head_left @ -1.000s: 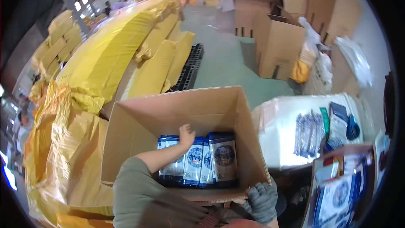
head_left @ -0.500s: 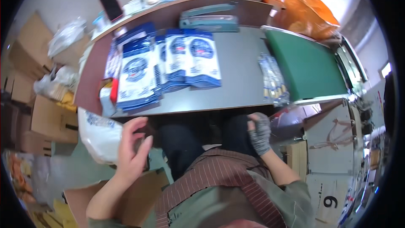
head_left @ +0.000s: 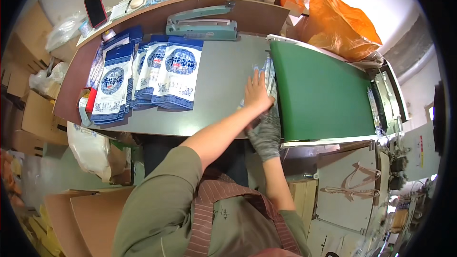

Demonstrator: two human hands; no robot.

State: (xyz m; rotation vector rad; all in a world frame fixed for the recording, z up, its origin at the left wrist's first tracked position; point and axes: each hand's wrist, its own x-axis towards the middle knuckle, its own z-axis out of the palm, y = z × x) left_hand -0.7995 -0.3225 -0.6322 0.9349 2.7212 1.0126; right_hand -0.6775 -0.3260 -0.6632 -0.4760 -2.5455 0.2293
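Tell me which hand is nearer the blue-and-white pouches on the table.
Left. The left hand lies flat just right of the pouches; the gloved right hand sits farther right, by the green belt.

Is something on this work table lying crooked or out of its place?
Nothing looks damaged. The blue-and-white pouches are only fanned unevenly, overlapping. The left hand and gloved right hand rest on clear packets beside the green belt.

Glossy plastic pouches [head_left: 172,75] are shining on the smooth grey table [head_left: 223,85]; a knitted cloth glove [head_left: 266,135] is covering the right hand beside the matt green belt [head_left: 323,95].
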